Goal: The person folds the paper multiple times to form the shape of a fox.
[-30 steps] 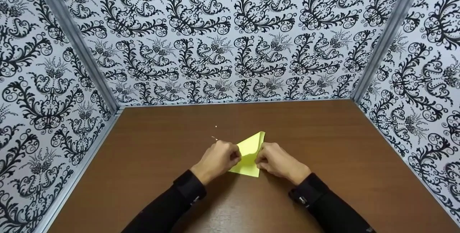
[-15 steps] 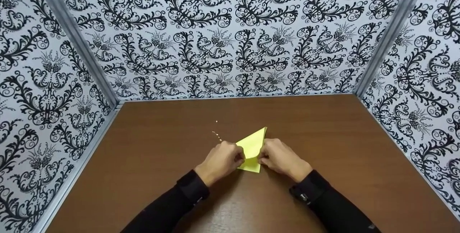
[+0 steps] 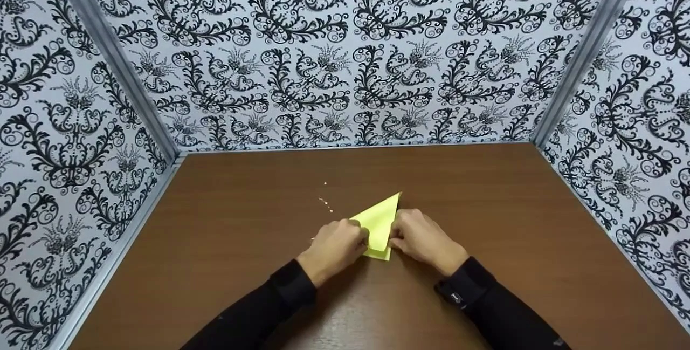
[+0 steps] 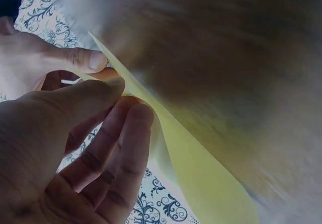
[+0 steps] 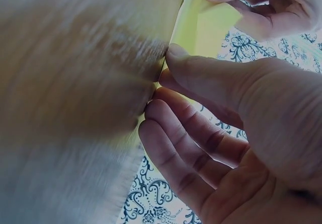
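A yellow sheet of paper (image 3: 379,224) lies between both hands on the brown table, its upper layer turned over the lower one with a pointed corner at the far right. My left hand (image 3: 337,243) pinches the upper layer at its left side; in the left wrist view the thumb and fingers hold the paper's edge (image 4: 201,168), which bends away from them. On the opposite side, my right hand (image 3: 425,238) pinches the right edge. Seen from the right wrist, thumb and forefinger meet on the paper (image 5: 214,30), the other fingers resting along its edge.
Small light specks (image 3: 326,204) dot the brown wooden table (image 3: 242,199) left of the paper. Patterned black-and-white walls (image 3: 323,69) with grey metal posts (image 3: 113,59) enclose the table at the back and sides.
The left hand has shifted right, then slightly nearer the person, drawing the upper layer down over most of the lower one. The right hand stays at the right edge. The head view has tilted slightly.
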The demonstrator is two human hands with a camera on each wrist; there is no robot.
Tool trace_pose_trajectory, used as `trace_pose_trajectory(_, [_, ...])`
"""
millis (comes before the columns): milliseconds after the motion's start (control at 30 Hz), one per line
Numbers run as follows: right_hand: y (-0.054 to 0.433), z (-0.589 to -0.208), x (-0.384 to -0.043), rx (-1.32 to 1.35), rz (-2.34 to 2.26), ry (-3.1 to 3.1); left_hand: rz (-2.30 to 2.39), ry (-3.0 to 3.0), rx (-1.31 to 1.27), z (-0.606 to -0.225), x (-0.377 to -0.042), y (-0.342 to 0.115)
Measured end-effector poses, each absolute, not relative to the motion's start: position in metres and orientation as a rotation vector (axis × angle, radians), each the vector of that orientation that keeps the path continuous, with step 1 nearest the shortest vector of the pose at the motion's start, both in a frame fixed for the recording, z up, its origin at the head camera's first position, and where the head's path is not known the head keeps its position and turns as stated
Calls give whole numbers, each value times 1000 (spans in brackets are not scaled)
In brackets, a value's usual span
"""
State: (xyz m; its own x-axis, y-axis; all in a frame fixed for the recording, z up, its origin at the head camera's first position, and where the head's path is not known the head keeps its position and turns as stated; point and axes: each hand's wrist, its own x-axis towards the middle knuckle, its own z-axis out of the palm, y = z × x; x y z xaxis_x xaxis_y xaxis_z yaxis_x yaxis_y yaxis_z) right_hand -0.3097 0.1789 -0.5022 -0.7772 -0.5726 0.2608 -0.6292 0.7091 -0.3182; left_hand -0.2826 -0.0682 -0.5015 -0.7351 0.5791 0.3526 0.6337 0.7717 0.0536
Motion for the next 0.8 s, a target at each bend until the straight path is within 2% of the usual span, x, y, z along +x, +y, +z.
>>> trace_pose_trajectory(467, [179,-503,-309,945,612,-2787,-116,-2624,-955,-504,-281,-61])
trace_pose_trajectory(800, [183,-490,-310,913,557,-2799,-90,-2568,-958,-506,-281,-60])
